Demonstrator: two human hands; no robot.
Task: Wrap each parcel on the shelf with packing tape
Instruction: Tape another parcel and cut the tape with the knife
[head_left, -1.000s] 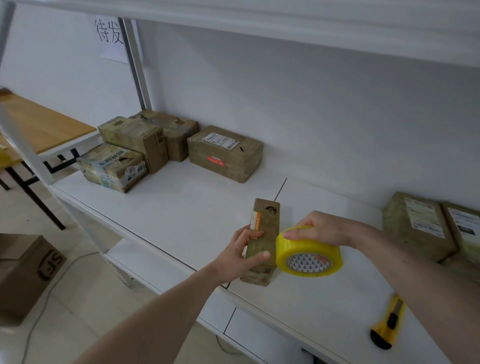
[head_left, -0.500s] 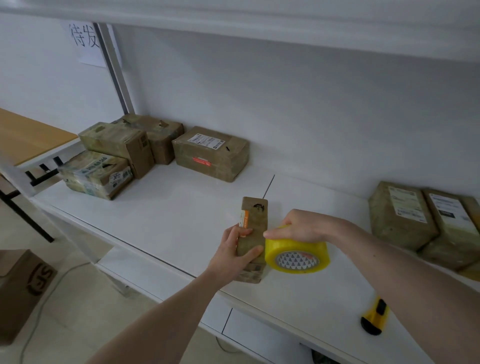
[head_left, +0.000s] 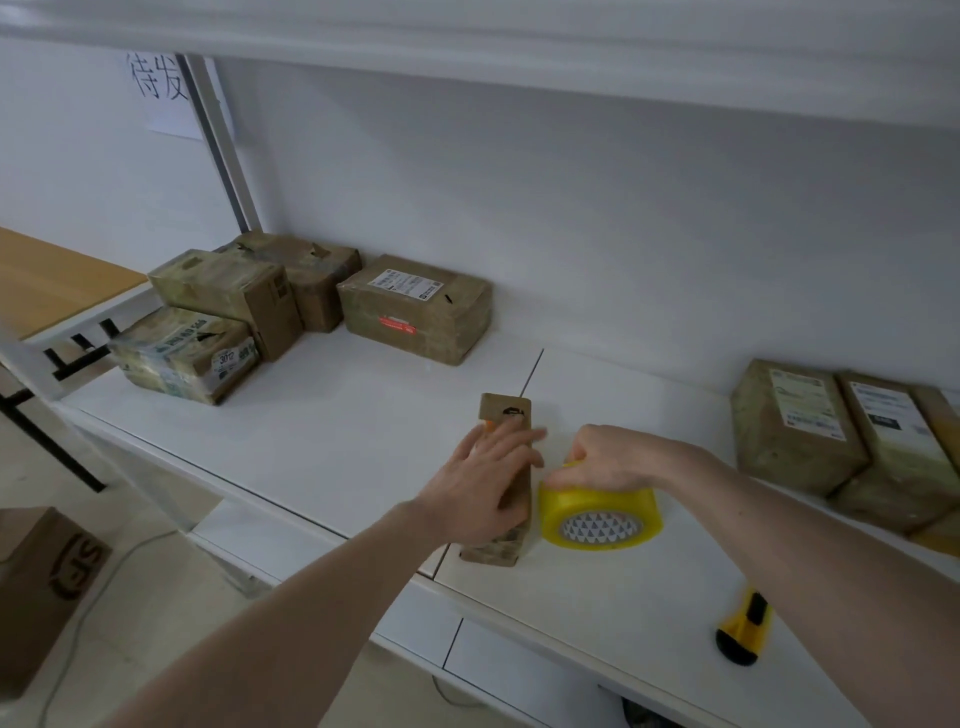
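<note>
A narrow brown parcel (head_left: 506, 410) lies on the white shelf (head_left: 322, 431) near its front edge. My left hand (head_left: 485, 475) lies flat over the parcel's top with straight fingers, pressing on it. Just to the right, my right hand (head_left: 615, 457) grips the top of a yellow roll of packing tape (head_left: 597, 512), which sits against the parcel's right side. Any tape between roll and parcel is hidden by my hands.
Several taped parcels (head_left: 415, 306) are grouped at the shelf's back left, and more parcels (head_left: 800, 421) sit at the right. A yellow utility knife (head_left: 743, 626) lies on the shelf at the front right. A cardboard box (head_left: 36, 582) stands on the floor at the left.
My left hand has shifted from gripping the parcel's side to lying flat over its top. The tape roll has come down closer against the parcel.
</note>
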